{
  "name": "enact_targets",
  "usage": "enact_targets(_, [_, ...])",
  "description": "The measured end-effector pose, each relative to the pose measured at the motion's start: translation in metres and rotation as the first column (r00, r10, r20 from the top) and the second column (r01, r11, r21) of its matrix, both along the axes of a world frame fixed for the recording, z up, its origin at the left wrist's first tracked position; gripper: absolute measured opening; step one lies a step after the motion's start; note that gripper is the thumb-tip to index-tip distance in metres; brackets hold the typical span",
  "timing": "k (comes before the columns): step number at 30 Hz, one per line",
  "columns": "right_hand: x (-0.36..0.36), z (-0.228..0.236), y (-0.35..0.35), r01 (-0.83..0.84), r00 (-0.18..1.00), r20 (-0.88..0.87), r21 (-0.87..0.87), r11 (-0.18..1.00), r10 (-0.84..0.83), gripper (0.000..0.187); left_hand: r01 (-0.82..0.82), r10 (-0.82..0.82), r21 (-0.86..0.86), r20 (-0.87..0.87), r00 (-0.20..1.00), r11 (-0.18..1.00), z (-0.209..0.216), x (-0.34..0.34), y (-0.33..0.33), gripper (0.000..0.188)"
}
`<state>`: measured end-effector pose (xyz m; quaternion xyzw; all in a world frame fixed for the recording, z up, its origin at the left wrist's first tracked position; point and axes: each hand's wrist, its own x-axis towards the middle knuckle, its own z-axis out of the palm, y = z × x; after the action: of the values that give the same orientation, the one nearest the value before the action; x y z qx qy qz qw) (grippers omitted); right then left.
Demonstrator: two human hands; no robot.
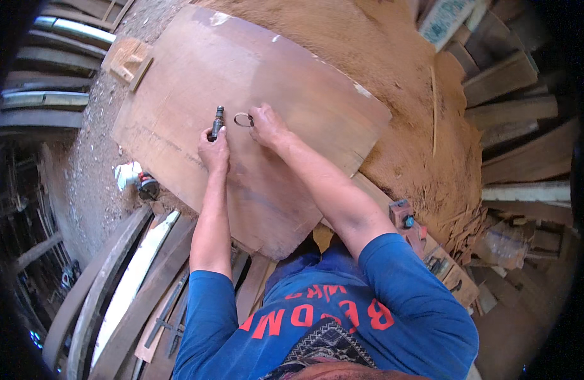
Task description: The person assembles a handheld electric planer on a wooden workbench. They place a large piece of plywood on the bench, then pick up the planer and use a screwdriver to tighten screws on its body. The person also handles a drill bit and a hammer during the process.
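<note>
Both my hands are over a large brown wooden board (304, 101) in front of me. Closed round the lower end of a dark, stepped cylindrical metal part (218, 116) is my left hand (214, 152); the part's narrower end points away from me. Just to the right, my right hand (268, 126) pinches a thin dark ring (236, 118) at its right side. The ring is held apart from the metal part, with a small gap between them. My right fingertips are partly hidden by the hand itself.
Sawdust (412, 126) covers the ground beyond and right of the board. Planks are stacked at the left (124, 285) and right (514, 114). A white and dark-red object (140, 180) lies off the board's left edge. A reddish tool (406, 221) sits by my right elbow.
</note>
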<state>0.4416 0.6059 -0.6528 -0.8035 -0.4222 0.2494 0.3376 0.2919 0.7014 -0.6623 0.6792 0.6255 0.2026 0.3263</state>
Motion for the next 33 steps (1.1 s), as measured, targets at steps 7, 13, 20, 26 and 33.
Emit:
enact_targets(7, [-0.012,0.000,0.011,-0.035,0.990,-0.136,-0.064,0.997,0.026,0.045,0.140,-0.120,0.090,-0.202,0.972,0.986,0.008,-0.017,0.010,0.048])
enact_targets(13, [-0.009,0.005,-0.002,-0.020,0.992,-0.127,0.025,0.999,0.023,0.062,0.231,-0.146,0.307,-0.275,0.950,0.923,0.023,-0.019,-0.003,0.047])
enact_targets(20, [0.019,0.012,-0.054,0.081,0.994,-0.091,0.154,0.985,-0.067,0.051,0.438,-0.315,0.532,-0.309,0.897,0.725,0.033,-0.005,-0.022,0.041])
enact_targets(26, [0.101,0.127,-0.273,0.477,0.875,0.024,0.139,0.868,-0.484,0.025,0.572,-0.456,0.421,-0.351,0.818,0.704,0.021,-0.055,-0.035,0.038])
enact_targets(33, [0.055,0.123,-0.648,0.861,0.496,0.391,-0.334,0.383,-0.775,0.023,0.605,-0.406,0.341,-0.501,0.764,0.719,0.048,-0.108,-0.120,0.038])
